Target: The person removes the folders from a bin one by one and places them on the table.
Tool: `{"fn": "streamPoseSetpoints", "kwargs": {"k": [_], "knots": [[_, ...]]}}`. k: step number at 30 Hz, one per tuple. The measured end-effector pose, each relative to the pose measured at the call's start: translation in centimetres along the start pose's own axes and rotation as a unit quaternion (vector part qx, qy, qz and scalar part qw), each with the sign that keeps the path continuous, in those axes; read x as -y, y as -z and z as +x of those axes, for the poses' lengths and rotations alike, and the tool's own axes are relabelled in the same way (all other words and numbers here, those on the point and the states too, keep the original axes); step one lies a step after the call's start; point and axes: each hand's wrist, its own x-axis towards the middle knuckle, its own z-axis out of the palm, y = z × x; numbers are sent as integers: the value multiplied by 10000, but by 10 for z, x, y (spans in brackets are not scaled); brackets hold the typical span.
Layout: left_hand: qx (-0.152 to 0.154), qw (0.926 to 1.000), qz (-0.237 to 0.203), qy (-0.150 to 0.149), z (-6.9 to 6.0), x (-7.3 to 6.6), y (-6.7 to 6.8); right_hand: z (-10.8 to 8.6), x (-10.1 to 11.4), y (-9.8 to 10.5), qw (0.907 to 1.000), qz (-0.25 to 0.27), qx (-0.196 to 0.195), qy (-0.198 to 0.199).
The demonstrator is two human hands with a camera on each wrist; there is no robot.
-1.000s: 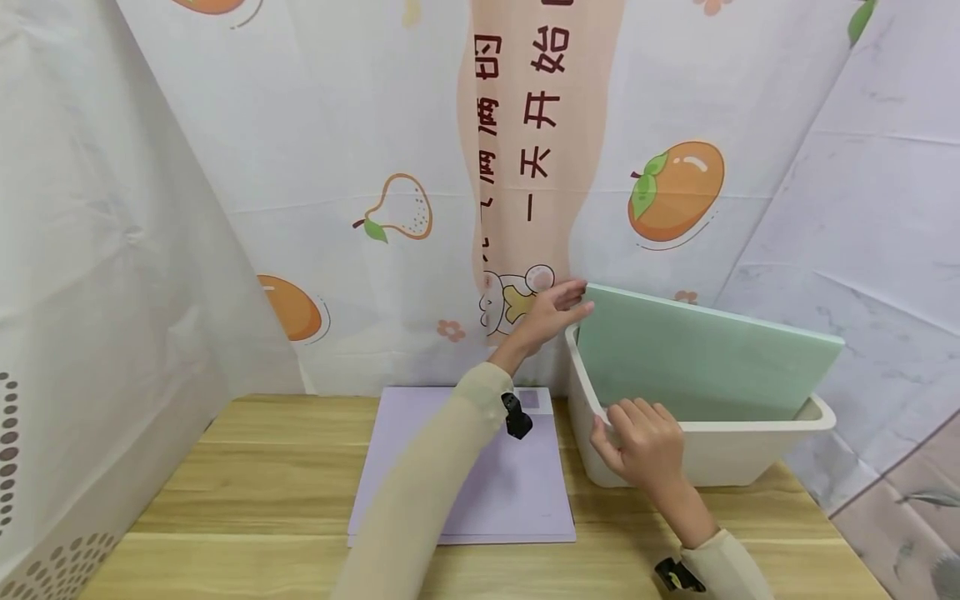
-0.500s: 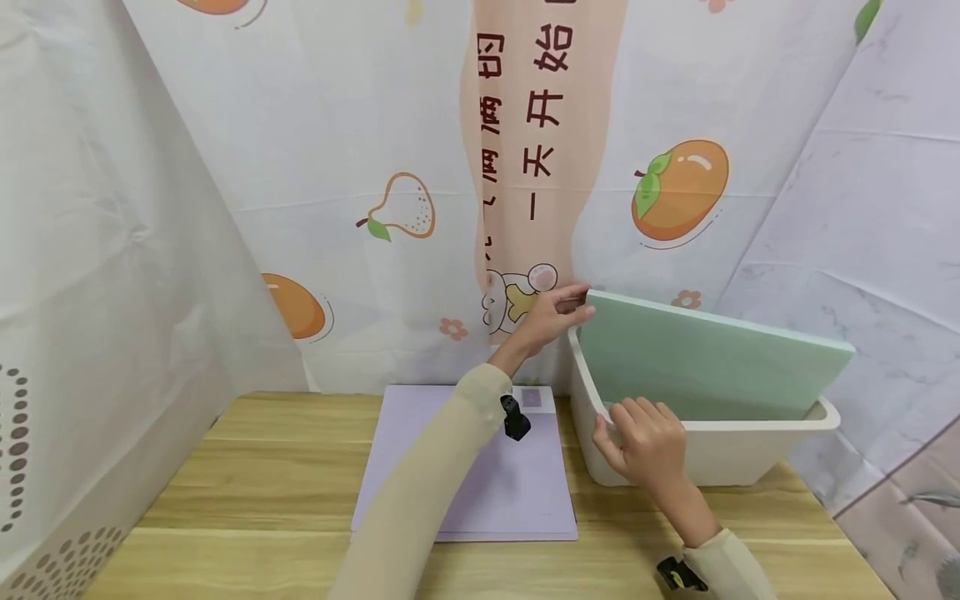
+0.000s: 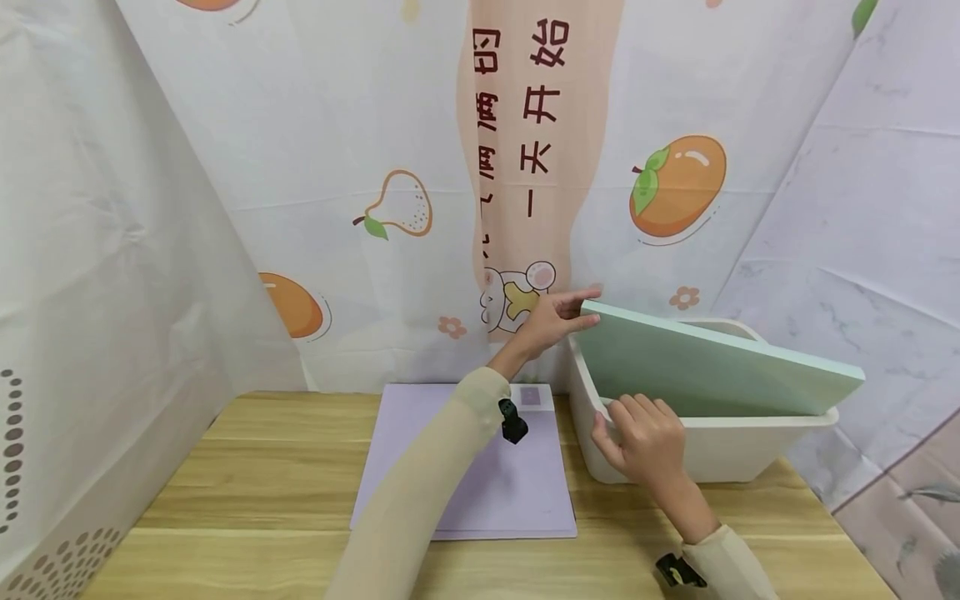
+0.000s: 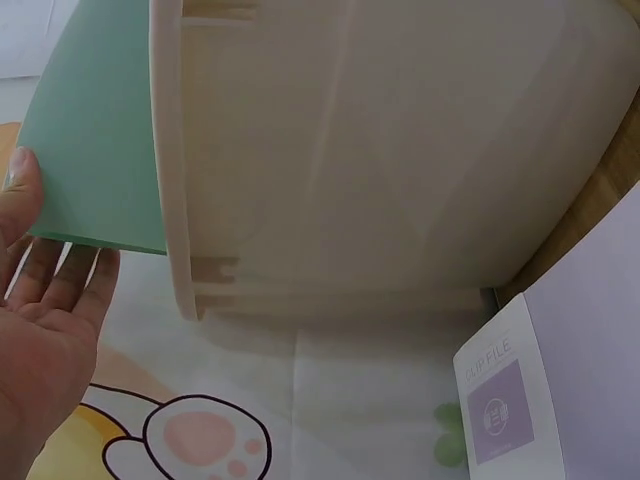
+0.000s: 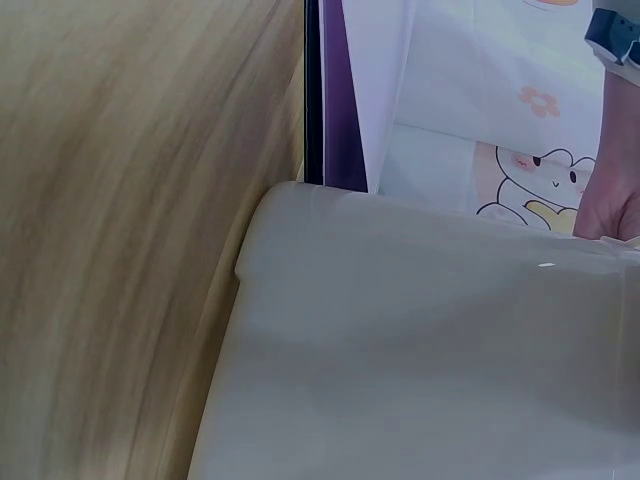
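A pale green file folder [image 3: 697,367] stands slanted in a white plastic bin [image 3: 750,450], its upper part sticking out above the rim. My left hand [image 3: 551,323] pinches its upper left corner; in the left wrist view the thumb [image 4: 20,195] lies on one side and the fingertips reach behind the edge. With curled fingers my right hand [image 3: 648,442] grips the bin's front rim near the left corner. The folder's lower part is hidden inside the bin. In the right wrist view the bin's wall [image 5: 430,340] fills the front, and the right hand does not show.
Left of the bin a purple file folder [image 3: 517,500] lies flat on the wooden table [image 3: 247,483], partly under my left forearm; its white label [image 4: 510,400] reads CLIP FILE. A fruit-printed cloth [image 3: 360,125] hangs behind the table.
The green folder has tipped over and sunk lower into the bin, so the bin's back rim now shows. My left hand has moved slightly right and down with it; the right hand stays put.
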Motion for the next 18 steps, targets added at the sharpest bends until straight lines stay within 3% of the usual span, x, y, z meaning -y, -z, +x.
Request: {"fn": "streamPoseSetpoints", "kwargs": {"k": [7,18], "knots": [[21,9992,16,-410,3,1,0,2,1,0,10000,22,-23,-5],[-87,9972,649,-358,2,-1,1,3,2,1,10000,-13,51,-44]]}}
